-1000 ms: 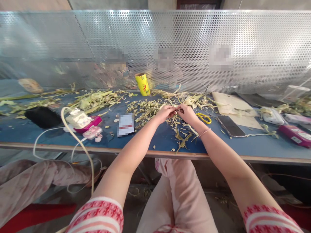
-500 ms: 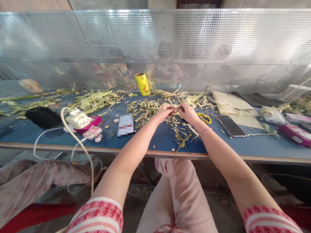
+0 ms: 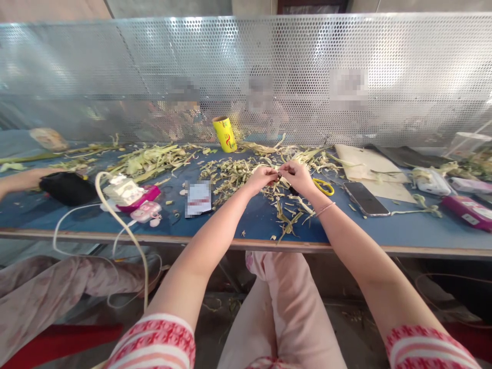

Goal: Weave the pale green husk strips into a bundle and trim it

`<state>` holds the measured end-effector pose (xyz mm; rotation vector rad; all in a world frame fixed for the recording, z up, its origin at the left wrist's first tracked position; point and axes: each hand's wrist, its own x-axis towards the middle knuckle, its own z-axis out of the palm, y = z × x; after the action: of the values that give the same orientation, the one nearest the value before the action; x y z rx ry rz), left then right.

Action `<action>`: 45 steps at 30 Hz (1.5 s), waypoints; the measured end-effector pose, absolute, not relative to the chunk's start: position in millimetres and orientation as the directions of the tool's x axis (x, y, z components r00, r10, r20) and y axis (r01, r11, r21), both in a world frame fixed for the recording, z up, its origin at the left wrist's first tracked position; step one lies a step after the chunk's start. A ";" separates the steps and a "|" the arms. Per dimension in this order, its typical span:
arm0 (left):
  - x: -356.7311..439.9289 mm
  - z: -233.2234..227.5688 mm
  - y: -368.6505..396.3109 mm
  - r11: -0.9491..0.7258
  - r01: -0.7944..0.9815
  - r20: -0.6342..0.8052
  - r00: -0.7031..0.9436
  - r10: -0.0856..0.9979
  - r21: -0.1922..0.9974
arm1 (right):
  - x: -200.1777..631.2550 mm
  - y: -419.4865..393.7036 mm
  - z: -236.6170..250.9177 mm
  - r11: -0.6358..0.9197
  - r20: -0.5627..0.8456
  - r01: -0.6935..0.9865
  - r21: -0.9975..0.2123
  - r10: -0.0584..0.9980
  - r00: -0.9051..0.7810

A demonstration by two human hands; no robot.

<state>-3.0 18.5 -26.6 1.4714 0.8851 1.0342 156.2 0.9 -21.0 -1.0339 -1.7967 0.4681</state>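
Your left hand (image 3: 262,178) and right hand (image 3: 298,176) meet fingertip to fingertip above the husk pile (image 3: 246,171), both pinched on one small strip between them, too small to identify. Holding it raised keeps it off the litter. The scissors (image 3: 323,186) lie just beside your right wrist, within reach.

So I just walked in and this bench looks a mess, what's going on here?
A person seated at the blue table has both hands together over a pile of pale green plant strips. The left hand and right hand pinch a small piece between their fingertips; what it is cannot be told. Yellow scissors and a phone lie to the right, a yellow roll behind. Another person's arm rests at far left.
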 end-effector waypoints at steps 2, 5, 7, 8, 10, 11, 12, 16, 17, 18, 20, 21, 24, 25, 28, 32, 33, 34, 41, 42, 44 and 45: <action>-2.5 -26.2 17.6 -0.130 -0.012 0.125 0.364 0.923 0.991 | 155.5 2.0 -21.2 0.552 0.551 0.447 -0.704 0.822 -0.147; -2.0 -25.7 16.8 -0.101 -0.023 0.102 0.380 0.919 0.995 | 154.5 1.4 -19.2 0.515 0.530 0.467 -0.719 0.841 -0.110; -2.0 -25.4 16.8 -0.080 -0.039 0.089 0.383 0.919 0.996 | 154.5 0.3 -17.4 0.490 0.515 0.486 -0.723 0.852 -0.092; -2.2 -25.3 16.9 -0.074 -0.047 0.086 0.386 0.919 0.996 | 154.7 -0.2 -16.8 0.483 0.513 0.495 -0.722 0.854 -0.085; -2.6 -25.3 17.3 -0.075 -0.046 0.087 0.396 0.914 0.996 | 155.4 -0.7 -16.1 0.481 0.517 0.510 -0.713 0.852 -0.080; -2.8 -25.5 17.6 -0.083 -0.038 0.091 0.399 0.912 0.996 | 155.7 -0.7 -16.2 0.484 0.522 0.516 -0.707 0.849 -0.081; -2.9 -25.7 18.0 -0.093 -0.026 0.096 0.401 0.911 0.995 | 156.0 -0.4 -16.5 0.489 0.527 0.522 -0.699 0.845 -0.087; -2.2 -26.8 19.3 -0.124 0.009 0.110 0.390 0.914 0.992 | 156.4 3.0 -19.4 0.534 0.569 0.554 -0.639 0.813 -0.126; -1.9 -26.9 19.4 -0.124 0.011 0.110 0.382 0.918 0.992 | 156.6 3.8 -20.3 0.560 0.610 0.573 -0.598 0.782 -0.128; -1.7 -26.7 19.5 -0.124 0.009 0.112 0.371 0.922 0.992 | 156.8 4.4 -21.1 0.590 0.660 0.597 -0.544 0.740 -0.130; -1.4 -25.7 19.0 -0.121 -0.007 0.116 0.344 0.932 0.993 | 157.4 4.4 -22.2 0.640 0.743 0.635 -0.433 0.653 -0.151; -1.4 -25.0 18.5 -0.117 -0.018 0.116 0.331 0.937 0.993 | 157.7 3.8 -22.6 0.655 0.759 0.643 -0.397 0.628 -0.171; -1.3 -22.6 16.8 -0.106 -0.039 0.113 0.298 0.948 0.994 | 157.8 1.4 -23.0 0.656 0.733 0.645 -0.393 0.647 -0.211; -1.2 -22.0 16.3 -0.101 -0.040 0.109 0.293 0.950 0.994 | 157.6 0.8 -23.0 0.643 0.714 0.645 -0.413 0.668 -0.209; -0.9 -21.3 16.0 -0.089 -0.039 0.097 0.285 0.954 0.995 | 156.3 0.9 -22.9 0.597 0.652 0.635 -0.489 0.734 -0.188; -0.8 -22.6 17.6 -0.083 -0.033 0.089 0.291 0.952 0.996 | 154.7 2.8 -22.3 0.556 0.595 0.622 -0.552 0.785 -0.173; -0.8 -23.0 18.0 -0.086 -0.029 0.091 0.296 0.951 0.996 | 154.4 3.3 -22.3 0.553 0.593 0.620 -0.556 0.787 -0.171; -0.7 -23.4 18.3 -0.091 -0.025 0.095 0.301 0.949 0.995 | 154.3 3.9 -22.5 0.555 0.594 0.618 -0.557 0.786 -0.170; -1.0 -22.3 17.3 -0.114 -0.010 0.112 0.302 0.947 0.993 | 156.9 6.2 -25.6 0.542 0.601 0.658 -0.523 0.782 -0.166; -1.1 -22.3 17.1 -0.119 -0.006 0.116 0.303 0.946 0.993 | 157.2 5.9 -25.5 0.535 0.593 0.665 -0.522 0.787 -0.168; -1.5 -22.6 17.1 -0.132 0.000 0.125 0.312 0.942 0.991 | 157.0 5.1 -25.0 0.521 0.572 0.675 -0.523 0.802 -0.176; -1.6 -22.9 17.3 -0.137 0.001 0.130 0.318 0.939 0.991 | 156.7 4.7 -24.7 0.514 0.561 0.679 -0.525 0.809 -0.179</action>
<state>-1.6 17.3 -22.9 1.4603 0.9151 1.0490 156.7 4.7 -24.7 -1.2221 -1.9176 0.1956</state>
